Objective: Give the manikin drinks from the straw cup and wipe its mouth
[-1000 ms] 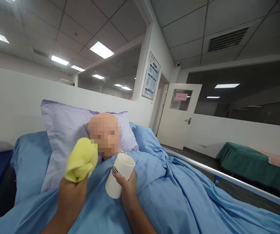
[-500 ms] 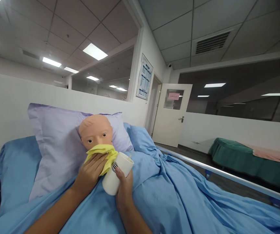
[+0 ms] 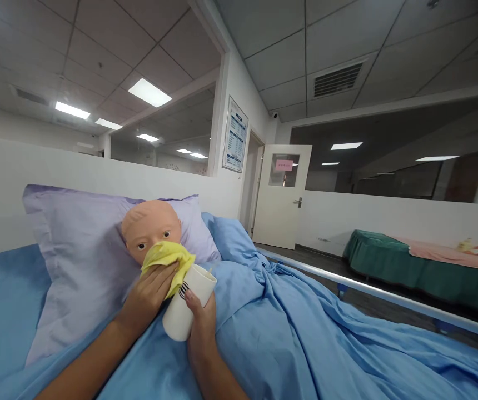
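Observation:
A training manikin's head (image 3: 150, 218) rests face up on a lilac pillow (image 3: 81, 233). My left hand (image 3: 150, 290) presses a yellow cloth (image 3: 165, 256) over its mouth and lower nose, leaving the eyes uncovered. My right hand (image 3: 202, 316) is wrapped round a white paper cup (image 3: 180, 316) with a dark striped mark, the thumb lying across its side. The cup leans, its rim toward the upper right, close beside the cloth. Something thin and pale shows at the rim; I cannot make out what it is. The cup's inside is mostly hidden.
Blue bedding (image 3: 272, 328) covers the manikin below the head. A pale bed rail (image 3: 364, 286) runs along the far side. Beyond it stands another bed with a green cover (image 3: 372, 258). A cream door (image 3: 283, 216) stands ajar at the back.
My view has swung a little to the right, so the whole scene sits further left. The yellow cloth now covers slightly more of the nose. Both hands keep their hold.

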The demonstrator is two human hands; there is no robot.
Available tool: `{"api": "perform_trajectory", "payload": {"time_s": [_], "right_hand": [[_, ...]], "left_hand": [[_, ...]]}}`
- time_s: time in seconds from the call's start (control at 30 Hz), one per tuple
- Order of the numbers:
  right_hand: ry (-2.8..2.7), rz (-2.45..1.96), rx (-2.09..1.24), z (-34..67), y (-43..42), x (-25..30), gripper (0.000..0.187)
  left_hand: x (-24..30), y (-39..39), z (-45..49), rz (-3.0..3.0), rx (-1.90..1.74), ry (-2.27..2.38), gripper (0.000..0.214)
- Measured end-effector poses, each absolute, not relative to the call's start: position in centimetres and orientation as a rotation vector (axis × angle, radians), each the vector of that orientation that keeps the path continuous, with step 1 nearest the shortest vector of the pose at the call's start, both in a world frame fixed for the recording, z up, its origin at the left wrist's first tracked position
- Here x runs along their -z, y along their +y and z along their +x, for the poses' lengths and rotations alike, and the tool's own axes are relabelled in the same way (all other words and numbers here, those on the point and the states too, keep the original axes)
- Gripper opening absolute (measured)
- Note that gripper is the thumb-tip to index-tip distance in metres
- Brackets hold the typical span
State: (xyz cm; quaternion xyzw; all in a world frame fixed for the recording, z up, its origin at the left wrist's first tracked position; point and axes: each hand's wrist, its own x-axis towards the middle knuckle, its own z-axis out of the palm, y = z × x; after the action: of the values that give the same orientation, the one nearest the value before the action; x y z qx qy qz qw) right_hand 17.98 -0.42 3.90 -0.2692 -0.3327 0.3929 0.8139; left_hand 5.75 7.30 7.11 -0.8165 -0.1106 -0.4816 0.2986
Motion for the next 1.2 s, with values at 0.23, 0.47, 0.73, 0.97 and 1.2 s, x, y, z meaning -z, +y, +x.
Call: {"api": "perform_trajectory", "payload": {"time_s": [0.23, 0.47, 0.73, 0.97, 1.2], "right_hand": [[-0.725, -0.513, -0.886, 17.9, -0.3, -3.8, 0.070], [-0.767, -0.490, -0.866, 17.9, -0.4, -3.8, 0.068], [-0.754, -0.533, -0.855, 17.8, -0.5, -4.0, 0.069], [-0.758, -0.526, -0.867, 17.7, -0.6, -3.9, 0.064], [-0.755, -0.545, -0.830, 17.8, -0.6, -4.2, 0.067]], "left_hand": [[-3.6, 6.9, 3.0, -2.262, 1.282, -0.356, 0.047], [-8.2, 5.2, 4.9, -2.174, 1.562, -0.250, 0.047], [-4.2, 7.9, 4.0, -2.177, 1.258, -0.372, 0.040], [-6.0, 5.5, 3.6, -2.255, 1.530, -0.330, 0.045], [-9.3, 6.4, 5.8, -2.165, 1.334, -0.269, 0.041]]}}
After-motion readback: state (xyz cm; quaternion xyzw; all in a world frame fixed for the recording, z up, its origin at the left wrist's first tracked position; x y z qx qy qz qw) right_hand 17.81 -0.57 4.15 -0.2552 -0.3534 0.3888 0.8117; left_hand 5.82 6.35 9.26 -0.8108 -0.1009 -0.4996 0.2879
